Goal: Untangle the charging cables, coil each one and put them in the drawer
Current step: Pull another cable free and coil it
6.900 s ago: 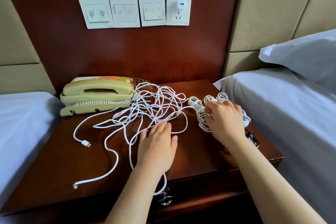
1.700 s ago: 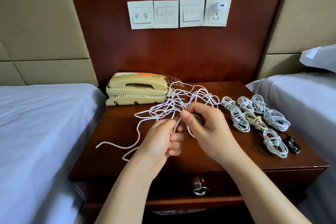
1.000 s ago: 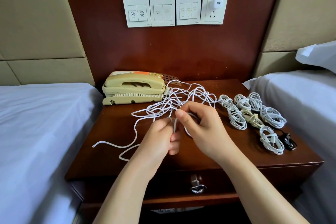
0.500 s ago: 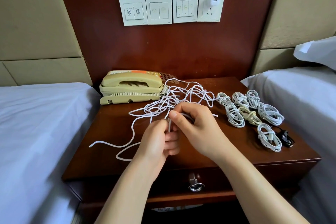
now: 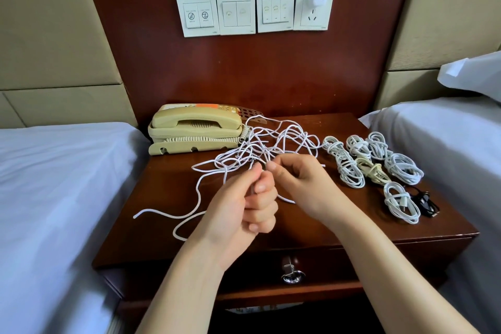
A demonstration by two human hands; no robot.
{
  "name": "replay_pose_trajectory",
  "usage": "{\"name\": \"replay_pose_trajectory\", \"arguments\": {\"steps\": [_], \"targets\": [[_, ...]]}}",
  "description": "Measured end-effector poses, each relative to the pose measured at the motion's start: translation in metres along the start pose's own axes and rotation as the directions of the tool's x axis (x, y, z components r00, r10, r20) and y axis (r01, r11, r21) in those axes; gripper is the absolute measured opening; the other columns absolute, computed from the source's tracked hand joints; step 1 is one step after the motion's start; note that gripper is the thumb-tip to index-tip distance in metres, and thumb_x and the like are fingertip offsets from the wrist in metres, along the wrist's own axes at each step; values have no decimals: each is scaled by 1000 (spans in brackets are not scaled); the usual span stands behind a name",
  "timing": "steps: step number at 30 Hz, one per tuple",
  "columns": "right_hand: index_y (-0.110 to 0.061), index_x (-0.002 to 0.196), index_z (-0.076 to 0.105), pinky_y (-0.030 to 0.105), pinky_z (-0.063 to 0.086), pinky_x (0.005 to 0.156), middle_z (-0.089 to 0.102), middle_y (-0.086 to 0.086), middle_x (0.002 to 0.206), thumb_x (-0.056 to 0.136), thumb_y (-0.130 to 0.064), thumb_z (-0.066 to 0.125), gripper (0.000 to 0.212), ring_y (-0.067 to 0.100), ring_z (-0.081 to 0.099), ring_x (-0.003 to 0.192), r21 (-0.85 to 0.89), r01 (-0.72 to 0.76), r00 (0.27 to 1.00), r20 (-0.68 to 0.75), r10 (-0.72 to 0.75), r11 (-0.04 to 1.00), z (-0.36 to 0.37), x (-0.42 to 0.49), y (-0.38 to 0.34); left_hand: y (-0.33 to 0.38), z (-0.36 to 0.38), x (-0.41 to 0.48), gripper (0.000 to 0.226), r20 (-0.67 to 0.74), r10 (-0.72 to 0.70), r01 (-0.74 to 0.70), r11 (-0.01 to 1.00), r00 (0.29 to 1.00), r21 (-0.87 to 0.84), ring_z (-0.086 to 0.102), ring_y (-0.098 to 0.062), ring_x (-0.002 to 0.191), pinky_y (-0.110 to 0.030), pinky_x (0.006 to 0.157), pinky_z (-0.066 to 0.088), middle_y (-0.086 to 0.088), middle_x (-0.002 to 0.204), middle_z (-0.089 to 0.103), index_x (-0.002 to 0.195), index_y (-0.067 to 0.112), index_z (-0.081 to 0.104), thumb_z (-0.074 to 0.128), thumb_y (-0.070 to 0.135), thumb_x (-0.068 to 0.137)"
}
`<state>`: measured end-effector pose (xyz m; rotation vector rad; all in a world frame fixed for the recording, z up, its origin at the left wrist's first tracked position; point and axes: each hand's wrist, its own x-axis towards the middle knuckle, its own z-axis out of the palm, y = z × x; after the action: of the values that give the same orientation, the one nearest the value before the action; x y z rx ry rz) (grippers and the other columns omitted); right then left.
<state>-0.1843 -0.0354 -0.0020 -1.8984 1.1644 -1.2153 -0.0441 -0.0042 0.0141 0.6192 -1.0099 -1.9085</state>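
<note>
Tangled cables point(image 5: 282, 141) in both grips: left hand point(image 5: 244, 206) fisted round a strand, right hand point(image 5: 301, 184) pinching another; lettering on switch plates point(image 5: 235, 12) unreadable.

The head-worn camera looks forward and down, close above the nightstand point(image 5: 162, 192), facing the wooden wall panel point(image 5: 244, 76).

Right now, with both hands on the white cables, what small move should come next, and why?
Probably draw the left hand gently toward you, keeping its grip, while the right hand steadies the tangle. Both hands pinch the tangle's near edge, and its loops lie crossed beside the phone.
</note>
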Motion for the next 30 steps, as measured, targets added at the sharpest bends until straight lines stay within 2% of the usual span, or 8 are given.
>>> {"name": "replay_pose_trajectory", "arguments": {"steps": [4,8,13,17,23,25,27,30], "targets": [[-27,58,50,22,29,52,41,-11,52,97,-16,49,41,4,33,50,-130,-33,980,188,57,991,7,-6,-2,8,-7,0,34,-53,69,-74,993,996,-91,21,-1,31,-15,33,21,9,45,25,58,16,41,40,33,87],[-16,65,62,17,31,54,46,-6,53,95,-18,51,33,6,39,49,-273,2,934,345,95,962,16,-18,-15,12,-15,2,40,-168,108,-135,978,980,-159,27,-3,31,-15,34,27,6,45,31,64,14,38,30,28,100],[-14,78,69,21,34,55,60,-2,66,93,-24,55,23,12,49,60,-407,130,911,410,53,904,21,-24,-29,11,-23,6,39,-293,173,-185,983,940,-12,35,-7,35,-16,38,34,4,46,38,67,9,39,29,24,102],[-7,78,65,27,36,57,56,5,67,93,-25,54,25,17,46,62,-414,184,892,452,26,892,17,-24,-38,7,-26,9,40,-358,231,-189,971,905,148,45,-9,38,-17,41,41,2,45,47,69,6,44,30,23,103],[-17,74,67,18,31,50,54,-1,57,92,-23,57,21,11,43,51,-271,155,941,334,-58,950,7,-21,-46,3,-33,13,44,-381,364,-134,849,850,512,51,-8,39,-20,42,42,5,45,55,66,8,52,31,21,103],[-17,73,66,22,39,53,60,-2,60,93,-23,56,23,7,50,53,-190,156,959,266,-102,969,6,-19,-44,1,-32,14,45,-352,367,-87,789,861,609,50,-10,40,-20,44,42,5,44,54,66,8,54,32,22,102],[-13,74,64,29,48,64,68,-2,64,94,-21,54,24,11,63,62,-111,138,975,187,-116,984,7,-16,-40,-1,-28,16,45,-324,305,-36,776,895,629,45,-12,36,-20,43,40,4,41,49,69,4,53,32,24,103],[-13,72,61,38,51,67,67,-2,59,93,-25,55,26,14,65,61,-88,128,992,32,-126,988,9,-9,-31,-5,-17,13,44,-274,191,-23,856,942,517,31,-12,33,-21,39,31,-2,45,39,66,4,49,32,24,102]]}}
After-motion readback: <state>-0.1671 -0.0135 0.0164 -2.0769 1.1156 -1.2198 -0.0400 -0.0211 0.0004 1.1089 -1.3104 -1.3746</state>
